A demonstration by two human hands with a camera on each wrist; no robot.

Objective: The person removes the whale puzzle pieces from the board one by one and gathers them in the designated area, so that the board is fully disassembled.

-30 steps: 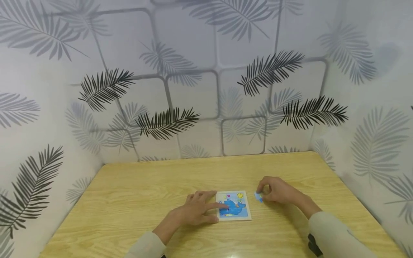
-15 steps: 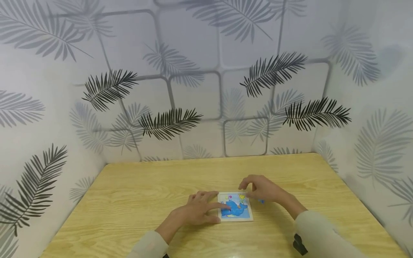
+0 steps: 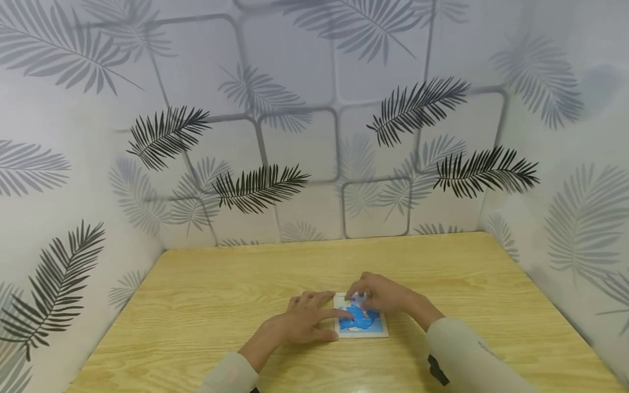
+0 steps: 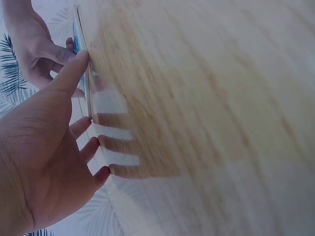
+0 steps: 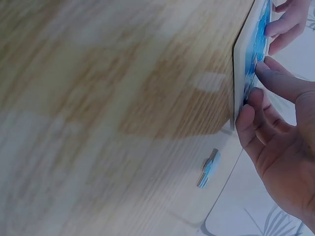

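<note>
A small square jigsaw puzzle (image 3: 368, 327) with a blue whale picture and a pale frame lies flat on the table. My left hand (image 3: 304, 319) rests at its left side, fingers spread; the index finger reaches onto the picture and the thumb touches the lower left corner. My right hand (image 3: 385, 295) is over the upper part of the puzzle, thumb and index finger bent together around a light blue puzzle piece (image 3: 358, 299), mostly covered by the fingers. In the right wrist view, a loose puzzle piece (image 5: 209, 168) lies on the table beside the puzzle; the right arm hides it from the head view.
The wooden table (image 3: 236, 284) extends around the puzzle on all sides. Pale walls with a leaf pattern (image 3: 295, 207) close it off at the back and both sides.
My right hand has moved left from the loose pieces beside the puzzle to above its upper part, carrying a puzzle piece. My left hand has stayed on the puzzle.
</note>
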